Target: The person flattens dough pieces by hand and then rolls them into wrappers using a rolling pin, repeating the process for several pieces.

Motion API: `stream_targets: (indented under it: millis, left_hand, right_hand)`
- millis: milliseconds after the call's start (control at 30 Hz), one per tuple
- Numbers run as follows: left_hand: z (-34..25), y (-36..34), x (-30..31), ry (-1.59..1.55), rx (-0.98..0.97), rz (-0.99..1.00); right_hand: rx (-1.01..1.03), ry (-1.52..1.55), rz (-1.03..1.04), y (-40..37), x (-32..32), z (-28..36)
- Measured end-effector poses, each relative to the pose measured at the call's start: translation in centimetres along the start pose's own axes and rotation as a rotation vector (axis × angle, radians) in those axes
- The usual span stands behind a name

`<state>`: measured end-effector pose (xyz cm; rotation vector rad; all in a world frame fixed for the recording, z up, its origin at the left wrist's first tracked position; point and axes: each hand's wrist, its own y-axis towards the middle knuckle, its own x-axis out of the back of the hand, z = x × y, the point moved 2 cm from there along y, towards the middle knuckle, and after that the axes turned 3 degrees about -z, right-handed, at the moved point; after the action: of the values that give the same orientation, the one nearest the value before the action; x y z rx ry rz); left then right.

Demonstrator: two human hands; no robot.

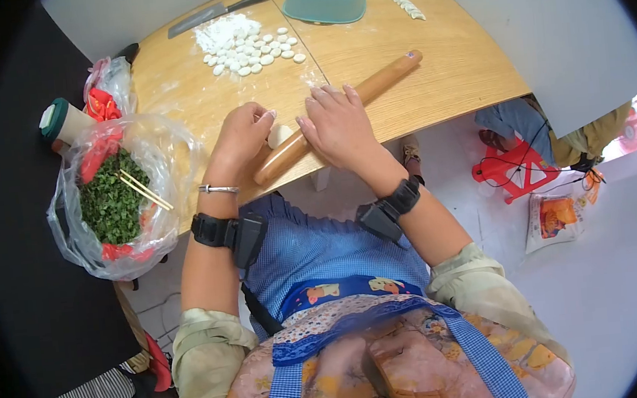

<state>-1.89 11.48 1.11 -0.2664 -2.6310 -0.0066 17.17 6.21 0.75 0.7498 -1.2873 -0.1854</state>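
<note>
My left hand (244, 132) is closed, with thumb and fingers pinched at the edge of a small round dough wrapper (280, 136) near the table's front edge. Across the wooden rolling pin (391, 76) lies my right hand (340, 125), its floured fingers over the far side and the thumb on the near side. The pin slants from the front edge towards the back right, its near end beside the wrapper. Beyond my hands, many small flattened dough pieces (266, 50) lie next to a heap of white flour (224, 31).
A cleaver (200, 18) and an upturned turquoise basin (324, 0) are at the table's back, with a pale strip-like row (402, 2) to the right. Left stands a plastic bag (64, 240) of chopped greens (110, 202) with chopsticks (145, 190). A red stool (520, 170) is on the floor.
</note>
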Motion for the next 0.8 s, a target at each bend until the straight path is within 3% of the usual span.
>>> stream_targets:
  millis: [133,200,233,333,400,533,733,800]
  left_hand:
    - [0.0,0.5,0.1,0.015,0.058,0.031]
    - [0.1,0.9,0.4,0.22,-0.126,0.019]
    - [0.3,1.0,0.4,0.221,-0.126,0.021]
    - [-0.3,0.8,0.5,0.282,-0.166,-0.026]
    - [-0.9,0.5,0.5,0.327,-0.103,-0.007]
    - [-1.3,-0.3,0.3,0.249,-0.002,0.055]
    - [0.0,0.3,-0.1,0.251,-0.222,-0.001]
    - [-0.1,-0.1,-0.2,-0.041,-0.068,0.057]
  right_hand:
    - [-0.02,0.114,0.023,3.5,-1.9,0.1]
    - [-0.078,0.203,0.154,5.1,-2.3,0.1]
    - [-0.08,0.204,0.153,5.5,-2.2,0.3]
    - [-0.056,0.217,0.14,5.6,-2.5,0.3]
    - [0.03,0.114,-0.042,4.3,-2.2,0.5]
    - [-0.019,0.073,0.038,0.0,0.1,0.2]
    - [-0.002,0.094,0.009,-2.8,1.8,-0.2]
    - [-0.003,0.091,0.004,-2.7,1.8,-0.2]
